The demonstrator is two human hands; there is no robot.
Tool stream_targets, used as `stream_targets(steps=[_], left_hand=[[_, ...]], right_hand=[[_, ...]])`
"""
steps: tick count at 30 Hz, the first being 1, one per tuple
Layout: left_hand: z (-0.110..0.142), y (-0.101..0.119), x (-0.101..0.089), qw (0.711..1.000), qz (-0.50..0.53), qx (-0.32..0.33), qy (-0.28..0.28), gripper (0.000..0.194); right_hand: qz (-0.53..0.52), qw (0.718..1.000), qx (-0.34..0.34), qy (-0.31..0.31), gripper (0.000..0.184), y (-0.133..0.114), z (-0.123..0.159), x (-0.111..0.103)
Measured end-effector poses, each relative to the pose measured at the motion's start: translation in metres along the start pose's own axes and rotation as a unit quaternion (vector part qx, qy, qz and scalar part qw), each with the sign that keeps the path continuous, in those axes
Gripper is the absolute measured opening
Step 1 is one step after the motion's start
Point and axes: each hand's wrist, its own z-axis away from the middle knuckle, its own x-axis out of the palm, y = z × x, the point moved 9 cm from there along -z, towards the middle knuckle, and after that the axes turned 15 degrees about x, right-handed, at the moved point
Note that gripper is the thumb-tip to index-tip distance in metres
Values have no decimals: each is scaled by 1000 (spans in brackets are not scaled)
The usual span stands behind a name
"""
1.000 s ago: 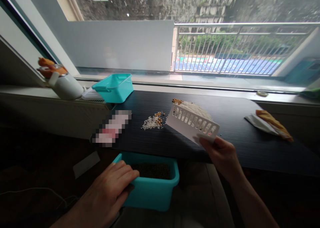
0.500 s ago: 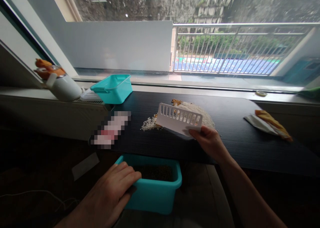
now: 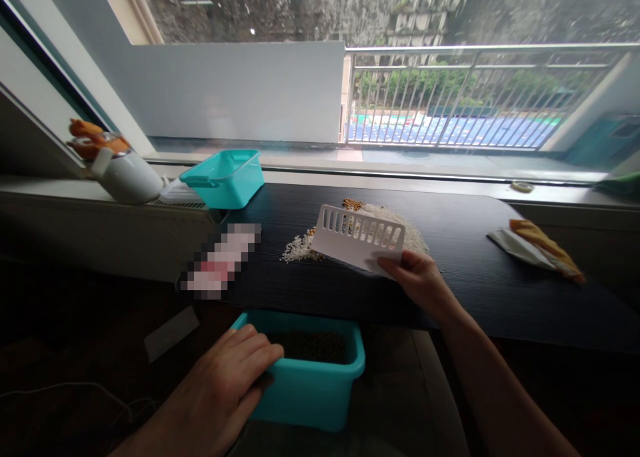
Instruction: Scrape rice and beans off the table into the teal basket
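My right hand [image 3: 417, 280] grips the lower corner of a white slotted plastic scoop [image 3: 357, 238], held low over the dark table [image 3: 470, 277]. Behind the scoop lies a heap of white rice [image 3: 400, 227] with yellowish beans [image 3: 353, 204] at its far edge. A smaller scatter of rice and beans [image 3: 300, 247] lies to the scoop's left. My left hand [image 3: 225, 383] rests with bent fingers on the near left rim of a teal bin [image 3: 313, 393] below the table's front edge. Dark green beans [image 3: 310, 345] fill that bin.
A second teal bin [image 3: 225, 177] stands at the table's back left corner, beside a white pot with orange things [image 3: 117, 167] on the sill. A blurred pink and white packet [image 3: 223, 260] lies left of the grains. An orange and white wrapper [image 3: 537, 247] lies at right.
My right hand has brought the scoop down and to the left, from tilted above the rice heap to low over the small scatter. The left hand has stayed on the bin.
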Motion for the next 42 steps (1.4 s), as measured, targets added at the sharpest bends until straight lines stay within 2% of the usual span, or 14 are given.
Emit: stream_targets(steps=[4,10,21,28,31,34,36,38,42], left_hand=[[1,-1,0,1000,-3,-3,5,38],[3,0,-3,1000,-14,3,23,38],[4,-1,-1,1000,-26,4,11,38],[1,2,-5,999,-35,0,1,35],[0,3,-7,1000,-30,1,8,35],[0,2,-8,999,-31,-3,10,35],[1,1,-9,999,-39,-3,6,35],[2,2,-9,999,-43,1,3,36],[1,3,-8,999,-38,1,6,37]], right_hand=[[-24,999,19,-19,32,-1,9,-4],[-52,998,25,2,34,-6,17,-12],[-30,999,18,-26,26,-6,23,4],[-12,1000,-1,-27,24,-5,29,-2],[-17,1000,-13,-16,23,-5,34,9],[-24,999,-17,-17,22,-7,43,33],[-11,1000,-18,-10,22,-8,48,48],[10,1000,-22,16,22,-8,53,53],[32,995,-16,91,24,-2,57,32]])
